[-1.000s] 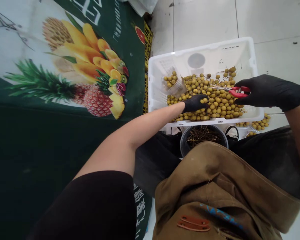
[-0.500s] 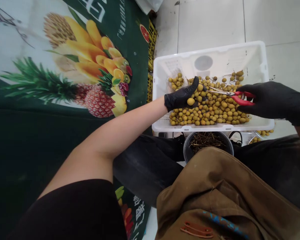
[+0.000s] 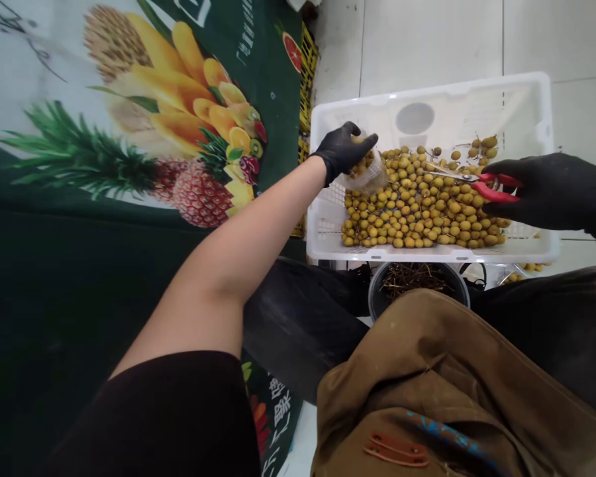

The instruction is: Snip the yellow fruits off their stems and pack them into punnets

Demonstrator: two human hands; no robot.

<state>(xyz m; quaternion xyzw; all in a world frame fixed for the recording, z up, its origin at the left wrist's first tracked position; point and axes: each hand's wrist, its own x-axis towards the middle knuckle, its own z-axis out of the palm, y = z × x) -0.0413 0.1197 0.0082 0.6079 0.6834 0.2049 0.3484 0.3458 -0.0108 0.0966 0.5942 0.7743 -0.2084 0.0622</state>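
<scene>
Head view: left hand (image 3: 342, 151) covers cup (image 3: 368, 176); contents hidden.

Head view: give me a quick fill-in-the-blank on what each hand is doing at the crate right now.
1. The left hand rests on a clear plastic ____ of fruit inside the white crate.
2. The right hand holds scissors with ____ handles.
3. Both hands wear ____ gloves.
4. Below the crate's near edge stands a dark bucket full of bare ____.

Missing words: cup; red; black; twigs
</scene>
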